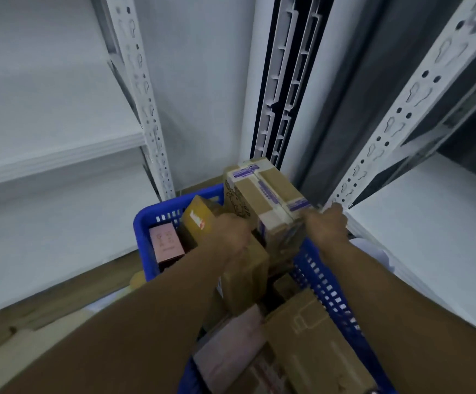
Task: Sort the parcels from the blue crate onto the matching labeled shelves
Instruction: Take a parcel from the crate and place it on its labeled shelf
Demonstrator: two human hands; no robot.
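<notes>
Both hands were on the taped cardboard parcel [262, 200], held above the far end of the blue crate [151, 223]. Left hand [231, 231] gripped its near-left side, fingers curled; right hand [327, 226] clamped its right edge. Other boxes sat in the crate, between white shelves [60, 157].

Single head-worn view, wide-angle, aimed forward and steeply down. Close range: both forearms enter from the bottom edge and fill the lower frame, the crate [145, 220] directly below. Shelf [60, 157] at left, shelf upright [395, 120] at right, both bowed by lens distortion. Floor [46, 308] at lower left. No second view.
</notes>
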